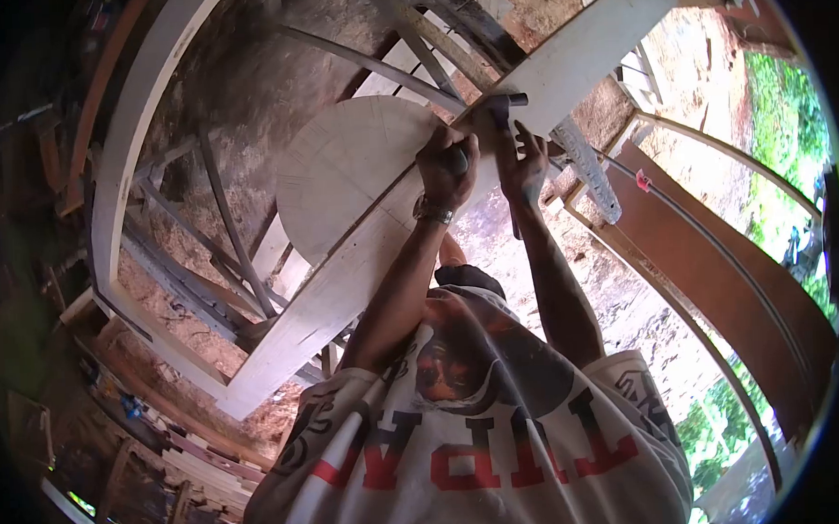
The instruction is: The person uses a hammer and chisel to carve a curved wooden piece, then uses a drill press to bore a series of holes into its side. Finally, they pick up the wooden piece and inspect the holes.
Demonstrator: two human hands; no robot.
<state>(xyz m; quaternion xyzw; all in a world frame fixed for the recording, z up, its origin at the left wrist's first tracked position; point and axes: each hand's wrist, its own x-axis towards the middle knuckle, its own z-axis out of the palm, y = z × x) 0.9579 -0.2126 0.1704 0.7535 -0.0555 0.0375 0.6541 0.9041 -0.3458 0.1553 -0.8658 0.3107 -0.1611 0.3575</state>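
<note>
Right hand clamped on hammer over the plank. Left hand fisted round a dark tool, possibly a chisel. Keep strikes short and square to the plank.

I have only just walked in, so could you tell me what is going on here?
A person works at a pale wooden board that lies across a round wooden panel. The right hand grips a hammer by its handle, head at the board's edge. The left hand is closed around a short dark tool of unclear kind beside it.
</note>
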